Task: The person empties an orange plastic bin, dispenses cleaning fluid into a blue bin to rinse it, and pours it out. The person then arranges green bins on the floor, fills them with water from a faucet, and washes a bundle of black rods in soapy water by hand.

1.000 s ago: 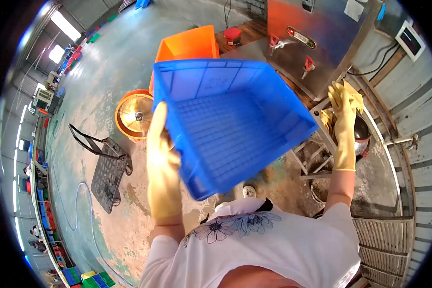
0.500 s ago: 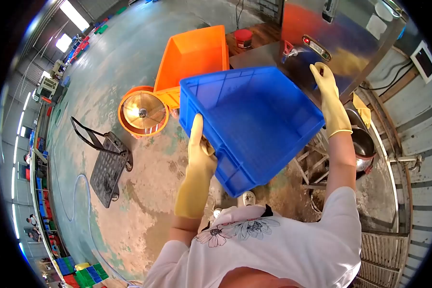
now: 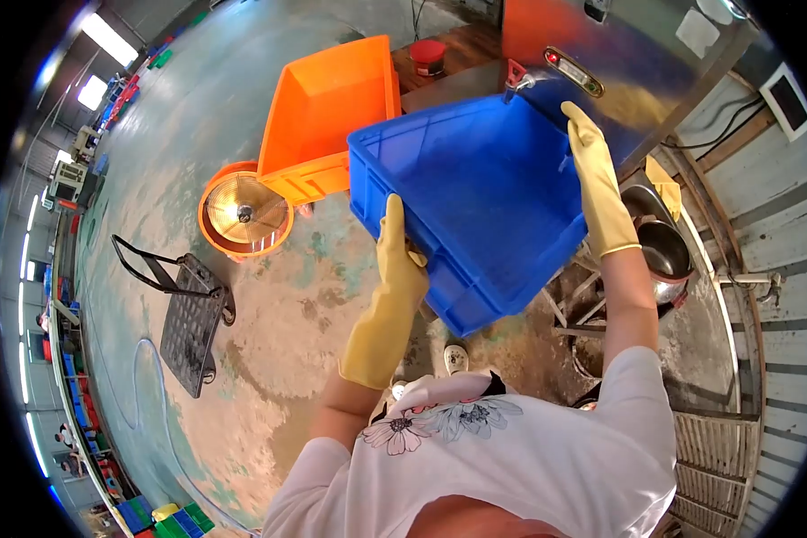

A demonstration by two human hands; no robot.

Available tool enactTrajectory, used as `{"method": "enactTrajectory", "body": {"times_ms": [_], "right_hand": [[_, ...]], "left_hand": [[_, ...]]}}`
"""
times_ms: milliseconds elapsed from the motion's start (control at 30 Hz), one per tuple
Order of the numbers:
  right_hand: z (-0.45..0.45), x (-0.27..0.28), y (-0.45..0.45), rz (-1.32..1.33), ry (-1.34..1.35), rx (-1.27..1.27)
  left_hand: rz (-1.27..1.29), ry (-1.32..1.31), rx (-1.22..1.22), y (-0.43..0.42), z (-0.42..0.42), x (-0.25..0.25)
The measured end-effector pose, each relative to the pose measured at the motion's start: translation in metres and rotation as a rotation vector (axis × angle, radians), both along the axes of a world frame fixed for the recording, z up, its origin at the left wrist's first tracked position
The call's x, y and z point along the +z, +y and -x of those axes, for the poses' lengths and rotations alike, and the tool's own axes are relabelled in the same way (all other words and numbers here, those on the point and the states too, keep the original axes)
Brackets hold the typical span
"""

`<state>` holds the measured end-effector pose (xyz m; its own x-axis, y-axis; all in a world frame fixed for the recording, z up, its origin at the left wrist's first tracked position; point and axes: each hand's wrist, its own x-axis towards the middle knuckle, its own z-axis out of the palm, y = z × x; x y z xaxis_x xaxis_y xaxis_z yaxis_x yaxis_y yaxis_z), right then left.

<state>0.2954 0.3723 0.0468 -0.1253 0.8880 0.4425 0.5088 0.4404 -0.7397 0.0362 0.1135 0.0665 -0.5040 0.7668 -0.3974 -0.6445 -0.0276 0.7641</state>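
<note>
Blue plastic box (image 3: 484, 206), open side up, is at chest height in front of a person in a white shirt (image 3: 529, 439). One corner of the box points back toward the person's shoes (image 3: 456, 360); whether its far side rests on something, I cannot see.

I judge the step in hand to be supporting and steadying the box at this angle. Any shift of it calls for both hands against opposite walls, kept in balance, since it is broad and could twist.

The yellow-gloved left hand (image 3: 403, 269) holds the box's left wall, thumb upright along the outside, the other fingers curled toward the underside, partly hidden. Its arm is bent close to the body. The yellow-gloved right hand (image 3: 593, 170) is raised by the right edge, fingers together and pointing away, its arm reaching further out. I cannot tell whether it grips or merely touches.

Just past the box's far edge is a tap (image 3: 514, 73) on a steel tank (image 3: 636, 54). Beyond the left corner, an orange tub (image 3: 327, 177) and a fan (image 3: 244, 213) stand on the floor (image 3: 269, 332).
</note>
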Motion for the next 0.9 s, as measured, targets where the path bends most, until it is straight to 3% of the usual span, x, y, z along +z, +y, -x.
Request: {"method": "enactTrajectory", "body": {"times_ms": [100, 167, 200, 267, 300, 367, 467, 567, 633, 700, 800, 867, 900], "right_hand": [[-0.019, -0.012, 0.016, 0.025, 0.1, 0.199], [-0.022, -0.009, 0.021, 0.544, 0.563, 0.224], [-0.02, 0.001, 0.018, 0.544, 0.56, 0.225], [-0.011, 0.032, 0.005, 0.473, -0.195, -0.005], [-0.008, 0.038, 0.003, 0.473, -0.199, -0.004], [-0.005, 0.044, 0.001, 0.436, -0.73, 0.134], [-0.009, 0.009, 0.003, 0.414, -0.716, 0.055], [-0.004, 0.019, -0.002, 0.415, -0.716, 0.052], [-0.005, 0.013, 0.002, 0.394, -0.742, 0.068], [-0.006, 0.001, 0.01, 0.372, -0.77, 0.088], [-0.018, -0.051, 0.051, 0.245, -0.808, 0.1], [-0.035, -0.106, 0.094, -0.984, -0.495, 0.235], [-0.043, -0.119, 0.103, -0.982, -0.496, 0.234]], "left_hand": [[0.023, -0.158, -0.035, -0.002, 0.011, -0.006], [-0.013, -0.192, -0.064, -0.002, 0.013, -0.015], [-0.027, -0.168, -0.073, -0.003, 0.01, -0.007], [-0.042, -0.148, -0.08, -0.003, 0.008, -0.004], [-0.016, -0.144, -0.061, -0.002, 0.009, -0.007], [0.012, -0.138, -0.041, 0.0, 0.008, -0.013], [0.007, -0.111, -0.015, 0.001, 0.011, -0.014], [0.166, -0.075, 0.01, -0.005, 0.008, 0.001], [-0.006, -0.159, -0.03, -0.007, 0.004, 0.009], [0.016, -0.149, -0.014, -0.007, 0.008, -0.003], [0.025, -0.138, -0.004, -0.006, 0.01, -0.01], [0.012, -0.141, -0.006, -0.008, 0.009, -0.01], [0.046, -0.137, 0.007, -0.009, 0.008, -0.008]]}}
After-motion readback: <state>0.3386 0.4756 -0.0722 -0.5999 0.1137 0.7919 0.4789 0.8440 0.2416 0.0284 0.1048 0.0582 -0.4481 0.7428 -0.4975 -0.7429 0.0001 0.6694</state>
